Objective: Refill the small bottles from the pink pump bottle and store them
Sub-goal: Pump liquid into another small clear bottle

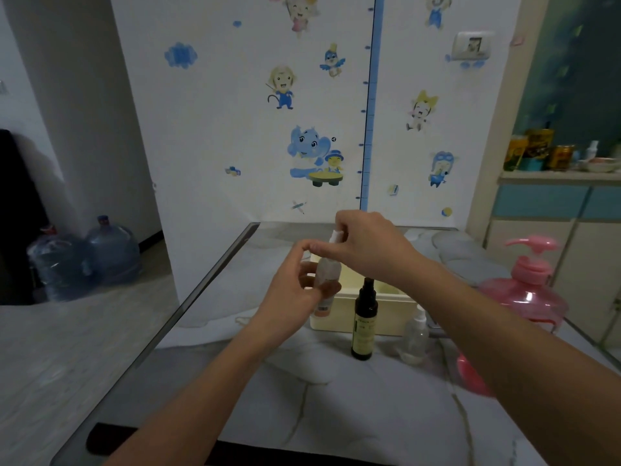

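Hands point(339, 260) hide most of small bottle point(327, 274); label unreadable.

A single head-worn wide-angle camera looks forward and down from above and behind the hands point(336, 260), which meet near the picture's middle, close to the lens. The surface point(302, 398) stretches beneath and beyond them to a wall point(235, 129) straight ahead. Both forearms enter from the bottom edge.
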